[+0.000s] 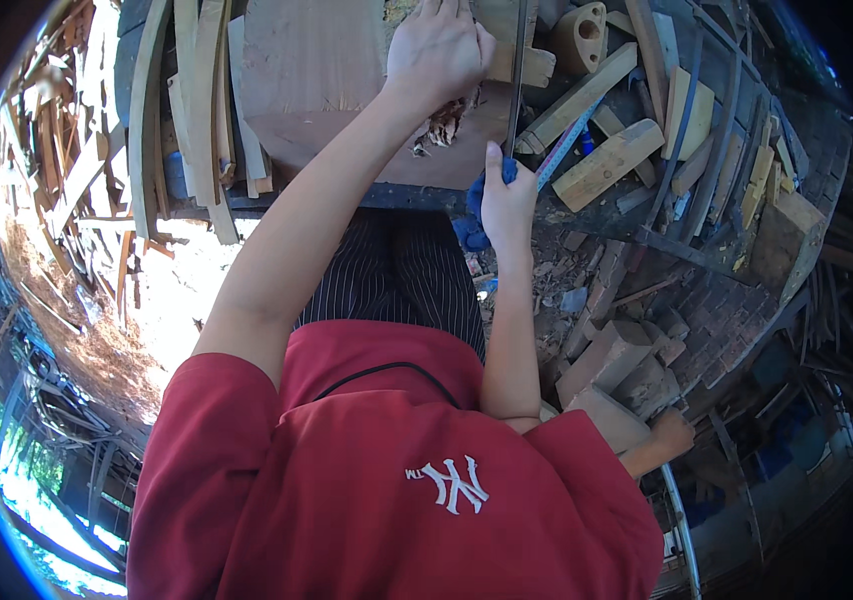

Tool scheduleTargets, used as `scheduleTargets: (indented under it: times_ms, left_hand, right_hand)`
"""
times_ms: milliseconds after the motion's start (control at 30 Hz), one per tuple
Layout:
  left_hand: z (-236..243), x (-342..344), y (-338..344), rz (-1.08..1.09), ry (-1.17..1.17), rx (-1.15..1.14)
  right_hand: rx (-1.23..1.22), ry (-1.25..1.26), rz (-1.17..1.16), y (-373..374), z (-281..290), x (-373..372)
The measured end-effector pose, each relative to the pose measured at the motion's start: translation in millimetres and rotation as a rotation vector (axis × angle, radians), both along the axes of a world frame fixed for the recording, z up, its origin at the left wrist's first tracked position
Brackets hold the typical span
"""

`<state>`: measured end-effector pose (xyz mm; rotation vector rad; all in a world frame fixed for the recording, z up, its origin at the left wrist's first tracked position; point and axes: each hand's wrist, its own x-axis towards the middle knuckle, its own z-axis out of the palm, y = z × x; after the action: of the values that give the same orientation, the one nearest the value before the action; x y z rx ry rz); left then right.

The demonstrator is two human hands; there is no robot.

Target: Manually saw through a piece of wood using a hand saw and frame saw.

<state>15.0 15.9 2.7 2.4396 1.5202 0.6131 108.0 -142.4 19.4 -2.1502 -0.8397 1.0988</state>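
My left hand (pixel 437 55) lies on a wide, pale wooden slab (pixel 307 60), pressing near a rough, splintered dark hollow (pixel 444 125) in its face. The fingertips run to the top edge of the view, so their exact hold is hidden. My right hand (pixel 509 208) is wrapped round the blue cloth-covered grip of a long, thin metal tool (pixel 518 85), thumb pointing up along it. This tool runs away from me beside the slab's right edge; it shows edge-on, so its kind is unclear. Blue cloth (pixel 471 232) hangs below the fist.
Long curved wood strips (pixel 209 100) stand left of the slab. Offcuts (pixel 609 165), a holed wooden block (pixel 581 38) and a tape-like strip (pixel 567 140) lie on the right of the dark bench (pixel 587 222). Wood blocks (pixel 607 362) and rubble are on the floor.
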Motion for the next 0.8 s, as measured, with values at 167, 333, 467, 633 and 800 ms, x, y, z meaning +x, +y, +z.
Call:
scheduleTargets:
  times_ms: [167,333,467,633,800]
  left_hand:
    - [2.2,4.2,-4.1,0.005,-0.042,-0.035]
    - [-1.8,1.4,0.3,0.004,0.012,-0.013]
    - [0.0,4.8,-1.7,0.005,-0.049,-0.029]
    - [-5.8,1.6,0.5,0.007,0.026,0.026]
    - [-1.2,4.1,3.8,0.010,-0.029,-0.023]
  right_hand:
    - [-0.038,0.066,0.000,40.2,20.2,8.1]
    - [0.018,-0.030,0.014,-0.7,-3.3,-1.8]
    - [-0.063,0.063,0.026,50.9,25.7,12.5]
    - [-0.020,-0.055,0.044,10.6,9.5,-5.0]
    - [-0.052,0.094,0.004,47.6,14.9,12.3]
